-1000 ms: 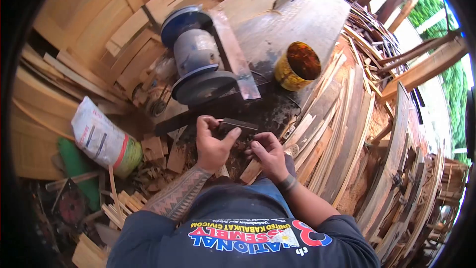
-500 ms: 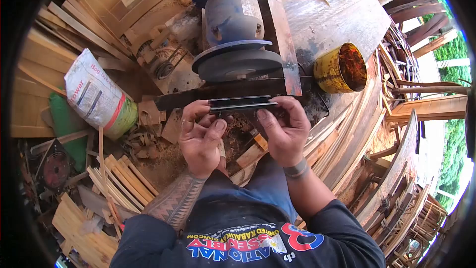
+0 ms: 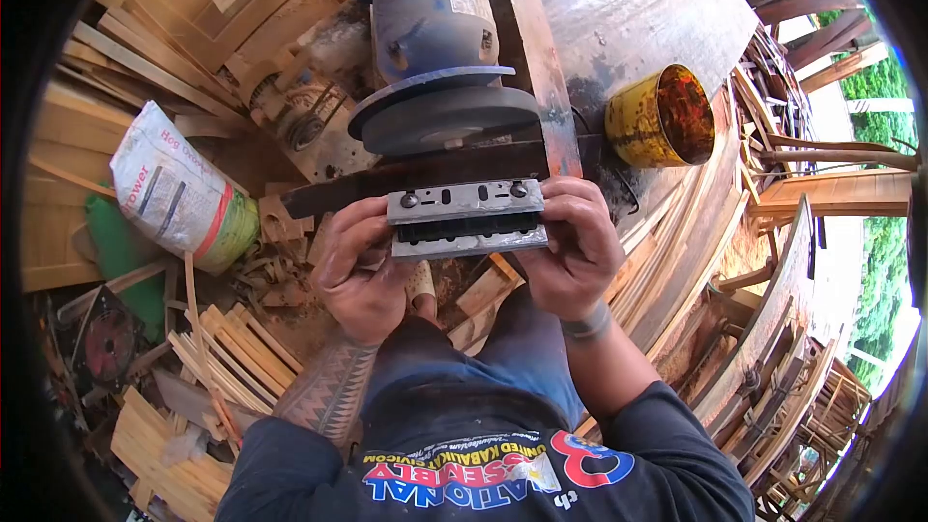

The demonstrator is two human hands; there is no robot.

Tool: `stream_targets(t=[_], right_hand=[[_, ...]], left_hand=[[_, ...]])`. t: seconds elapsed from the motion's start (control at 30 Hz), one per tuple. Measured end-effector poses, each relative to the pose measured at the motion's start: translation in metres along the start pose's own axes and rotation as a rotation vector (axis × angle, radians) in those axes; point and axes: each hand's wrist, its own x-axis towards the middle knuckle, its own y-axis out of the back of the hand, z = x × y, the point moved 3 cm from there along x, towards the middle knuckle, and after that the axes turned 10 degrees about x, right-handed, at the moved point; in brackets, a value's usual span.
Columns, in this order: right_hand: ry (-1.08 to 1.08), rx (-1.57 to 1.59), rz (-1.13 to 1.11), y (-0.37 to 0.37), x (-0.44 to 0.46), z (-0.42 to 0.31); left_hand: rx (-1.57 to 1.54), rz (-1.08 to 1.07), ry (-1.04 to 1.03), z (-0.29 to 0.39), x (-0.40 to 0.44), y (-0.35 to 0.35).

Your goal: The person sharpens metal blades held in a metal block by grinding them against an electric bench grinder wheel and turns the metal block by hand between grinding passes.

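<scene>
Between my two hands is a metal blade holder (image 3: pixel 467 222), held level in front of my body. Its upper face is a grey slotted plate with a round bolt head near each end, and a second metal strip runs along the near edge with a dark gap between them. My left hand (image 3: pixel 360 275) is closed on the left end, fingers bent. The right end is gripped by my right hand (image 3: pixel 578 256), fingers curled behind it. Just beyond the holder stands a bench grinder (image 3: pixel 433 19) with a large grey grinding wheel (image 3: pixel 449 121); the holder is apart from the wheel.
Right of the grinder, a yellow can (image 3: pixel 633 121) stained inside stands on the worn bench (image 3: pixel 648 29). A white feed sack (image 3: pixel 179 184) leans at left. Wood strips (image 3: pixel 237 353) and shavings lie around my legs. A dark metal bar (image 3: pixel 333 191) runs below the wheel.
The blade holder has tilted so its slotted, bolted face now shows, where before mostly its edges showed. Both hands have rolled with it and keep their hold. The view has shifted slightly.
</scene>
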Motion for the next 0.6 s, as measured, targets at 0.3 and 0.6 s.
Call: stream_targets(t=[0.3,0.6], right_hand=[[0.071,-0.062,0.006,0.005,0.001,-0.002],[0.127,-0.021,0.046,0.003,-0.003,-0.001]], left_hand=[[0.191,-0.097,-0.174,0.023,0.004,0.005],[0.190,-0.125,-0.394,0.047,0.005,-0.002]])
